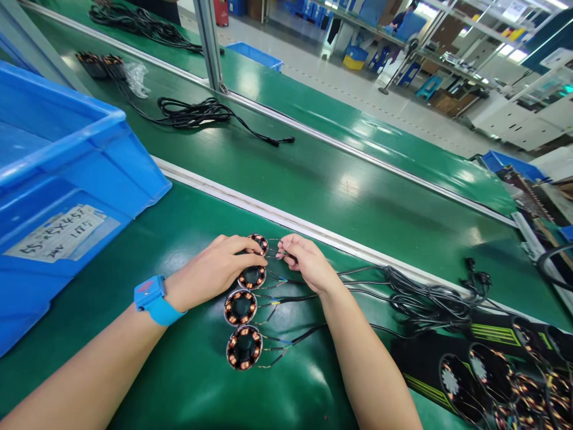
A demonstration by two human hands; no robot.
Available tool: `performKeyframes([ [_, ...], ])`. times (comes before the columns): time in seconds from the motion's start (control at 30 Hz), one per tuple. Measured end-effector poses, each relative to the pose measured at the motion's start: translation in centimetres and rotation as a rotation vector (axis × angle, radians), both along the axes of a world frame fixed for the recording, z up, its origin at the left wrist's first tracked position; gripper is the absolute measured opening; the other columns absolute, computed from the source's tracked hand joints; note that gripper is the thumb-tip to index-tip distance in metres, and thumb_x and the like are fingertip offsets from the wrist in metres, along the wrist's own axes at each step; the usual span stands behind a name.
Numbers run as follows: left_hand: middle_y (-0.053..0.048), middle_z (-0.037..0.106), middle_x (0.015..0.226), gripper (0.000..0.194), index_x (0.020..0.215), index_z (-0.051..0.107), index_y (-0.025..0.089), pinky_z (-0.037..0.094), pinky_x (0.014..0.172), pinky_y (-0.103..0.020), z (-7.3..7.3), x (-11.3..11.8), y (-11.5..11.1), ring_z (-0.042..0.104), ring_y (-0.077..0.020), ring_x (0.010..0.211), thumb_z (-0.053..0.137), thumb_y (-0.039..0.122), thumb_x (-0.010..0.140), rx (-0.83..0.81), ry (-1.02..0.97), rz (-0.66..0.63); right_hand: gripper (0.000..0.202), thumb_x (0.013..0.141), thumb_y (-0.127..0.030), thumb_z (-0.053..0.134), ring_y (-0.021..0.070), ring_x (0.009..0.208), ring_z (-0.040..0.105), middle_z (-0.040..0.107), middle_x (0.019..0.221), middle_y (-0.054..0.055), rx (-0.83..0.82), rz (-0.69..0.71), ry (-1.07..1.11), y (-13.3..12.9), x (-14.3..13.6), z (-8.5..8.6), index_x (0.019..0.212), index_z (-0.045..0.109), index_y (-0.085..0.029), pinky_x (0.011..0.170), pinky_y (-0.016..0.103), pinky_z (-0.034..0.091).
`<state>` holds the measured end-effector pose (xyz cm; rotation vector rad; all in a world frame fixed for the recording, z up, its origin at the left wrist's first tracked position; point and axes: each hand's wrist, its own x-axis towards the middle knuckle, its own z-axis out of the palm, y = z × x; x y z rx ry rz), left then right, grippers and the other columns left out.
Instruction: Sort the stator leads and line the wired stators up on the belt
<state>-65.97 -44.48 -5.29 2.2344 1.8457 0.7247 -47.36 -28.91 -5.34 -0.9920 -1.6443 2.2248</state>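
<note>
Several round motor stators with copper windings stand in a column on the green work surface. My left hand (226, 263) grips the farthest stator (260, 245) between thumb and fingers, partly hiding it. To its right, my right hand (304, 260) is closed in a pinch on the thin wires (274, 240) running from that stator; a bit of black cable shows at the fingers. Just nearer lie a second stator (251, 278), a third stator (240, 307) and the nearest stator (244, 347). Their leads meet black cables (298, 298) leading right beneath my right arm.
A large blue bin (85, 161) with a handwritten label stands at the left. Coiled black cables (421, 298) lie to the right, beside more stators (492, 367) on black-and-green packaging. Another cable coil (192, 112) rests beyond the white rail (250, 209). A metal post (208, 45) rises behind.
</note>
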Motion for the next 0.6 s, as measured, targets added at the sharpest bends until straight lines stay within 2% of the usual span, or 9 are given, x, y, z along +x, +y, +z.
performKeyframes([
  [0.13,-0.002,0.071,0.130,0.042,0.119,0.075,0.034,0.047,0.093,-0.033,-0.2,0.3,-0.3,0.066,-0.0191,0.117,0.040,0.017,0.106,0.000,-0.012,0.019,0.047,0.073,-0.056,0.080,0.0068,0.054,0.041,0.068,0.072,0.000,0.001,0.040,0.023,0.1,0.4,0.2,0.094,0.064,-0.017,0.053,0.021,0.030],
  [0.2,-0.002,0.071,0.130,0.040,0.119,0.075,0.034,0.049,0.095,-0.032,0.1,0.4,-0.4,0.066,-0.0183,0.118,0.040,0.018,0.106,-0.002,-0.063,0.027,0.052,0.075,-0.057,0.082,0.0083,0.058,0.049,0.072,0.077,0.002,0.025,0.071,0.046,0.4,0.8,0.4,0.104,0.068,-0.016,0.058,0.022,0.038],
  [0.27,-0.003,0.069,0.132,0.036,0.122,0.073,0.031,0.051,0.099,-0.031,0.7,0.2,-0.1,0.065,-0.0174,0.120,0.040,0.025,0.108,-0.015,-0.146,0.060,0.059,0.076,-0.058,0.084,0.0118,0.072,0.061,0.076,0.089,0.005,0.046,0.066,0.076,0.7,1.2,0.4,0.117,0.069,-0.017,0.072,0.026,0.049],
  [0.33,-0.004,0.067,0.134,0.034,0.129,0.069,0.028,0.052,0.106,-0.031,1.2,-0.6,1.0,0.064,-0.0181,0.123,0.042,0.037,0.109,-0.032,-0.196,0.153,0.063,0.077,-0.059,0.086,0.0152,0.089,0.068,0.077,0.102,0.007,0.071,-0.011,0.103,1.1,1.3,0.1,0.122,0.068,-0.019,0.088,0.031,0.052],
  [0.43,-0.008,0.065,0.139,0.042,0.140,0.061,0.024,0.049,0.116,-0.038,1.4,-3.6,4.8,0.060,-0.0230,0.130,0.048,0.045,0.106,-0.060,-0.142,0.363,0.064,0.074,-0.062,0.087,0.0174,0.095,0.069,0.076,0.107,0.007,0.075,-0.169,0.113,1.5,1.3,-0.8,0.118,0.070,-0.019,0.095,0.034,0.052],
  [0.53,-0.018,0.058,0.146,0.053,0.149,0.052,0.013,0.043,0.122,-0.051,1.1,-8.7,9.7,0.052,-0.0325,0.140,0.055,0.038,0.102,-0.086,-0.060,0.592,0.063,0.073,-0.063,0.089,0.0168,0.092,0.068,0.076,0.102,0.007,0.030,-0.224,0.140,2.0,1.4,-1.8,0.114,0.071,-0.019,0.093,0.034,0.052],
  [0.6,-0.026,0.051,0.150,0.062,0.152,0.045,0.008,0.040,0.120,-0.063,1.5,-12.3,12.3,0.046,-0.0410,0.145,0.060,0.039,0.100,-0.095,-0.010,0.748,0.061,0.072,-0.062,0.090,0.0164,0.089,0.068,0.075,0.100,0.007,0.009,-0.232,0.165,2.4,1.5,-2.3,0.110,0.072,-0.018,0.091,0.033,0.052],
])
